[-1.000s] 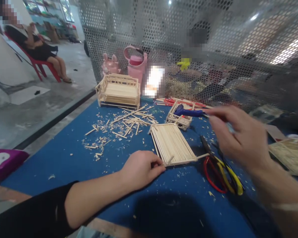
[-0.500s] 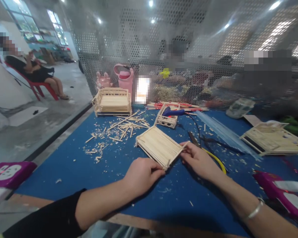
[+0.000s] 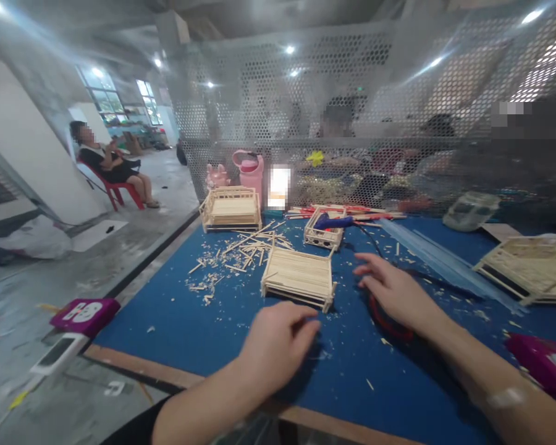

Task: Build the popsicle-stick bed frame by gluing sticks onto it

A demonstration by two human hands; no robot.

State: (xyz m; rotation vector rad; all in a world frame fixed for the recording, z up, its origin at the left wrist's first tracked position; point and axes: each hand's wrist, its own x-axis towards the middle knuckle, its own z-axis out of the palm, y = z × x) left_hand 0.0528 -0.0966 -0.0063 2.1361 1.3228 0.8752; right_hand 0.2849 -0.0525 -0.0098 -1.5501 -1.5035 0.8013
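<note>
A small bed-like model of pale wooden sticks (image 3: pixel 299 272) stands on the blue tabletop, with short posts at its corners. Just in front of it is my left hand (image 3: pixel 280 343), thumb and fingers apart and nothing between them. My right hand (image 3: pixel 391 290) is off to the right of the model, fingers loosely spread and free of any object. Under that hand shows a red curved handle (image 3: pixel 391 321), mostly hidden. Behind the model, a blue glue gun (image 3: pixel 331 222) rests on a small stick frame (image 3: pixel 323 237).
A larger stick bench (image 3: pixel 234 210) stands back left, beside loose sticks and scraps (image 3: pixel 248 250). Red-tipped sticks (image 3: pixel 375 215) lie at the back. Clear glue sticks (image 3: pixel 449 259), a jar (image 3: pixel 470 211) and another stick model (image 3: pixel 528 269) are rightward. A person (image 3: pixel 113 164) sits beyond.
Both hands have let go of the stick model, which now stands turned more squarely toward me. My right hand has drawn away to the right. The camera view has shifted.
</note>
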